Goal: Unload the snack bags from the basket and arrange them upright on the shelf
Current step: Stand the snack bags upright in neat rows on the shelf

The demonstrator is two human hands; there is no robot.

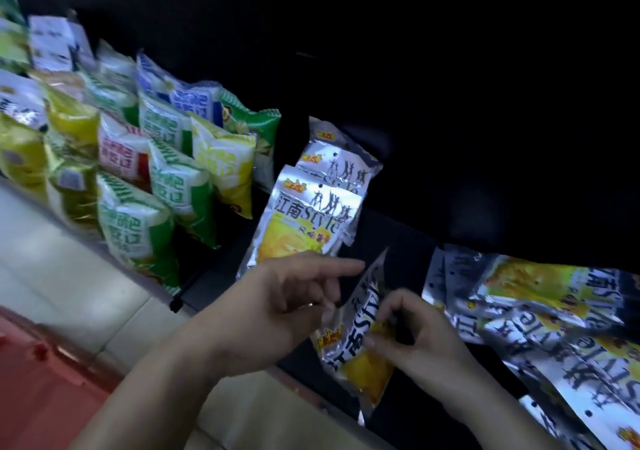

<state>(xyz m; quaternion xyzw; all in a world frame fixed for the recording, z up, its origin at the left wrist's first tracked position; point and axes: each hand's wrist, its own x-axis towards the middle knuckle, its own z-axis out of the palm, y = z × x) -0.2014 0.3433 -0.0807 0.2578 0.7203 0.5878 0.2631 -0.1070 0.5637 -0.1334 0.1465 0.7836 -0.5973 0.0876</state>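
Squarely between both hands point(346, 318), snack bag point(360, 345)

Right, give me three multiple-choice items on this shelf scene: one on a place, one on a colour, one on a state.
1. Where are the green and white bags?
A. Left of the standing silver bags
B. Right of them
C. Inside the red basket

2. The bag between the hands is mainly
A. blue
B. silver and yellow
C. red

3. How do the silver bags at far right lie?
A. Upright
B. Flat in a pile
C. Hanging

Key: 1 A, they fill the left rows. 2 B, foil with yellow print. 3 B, they overlap on the shelf. The right hand pinches the bag; the left hand points a finger.
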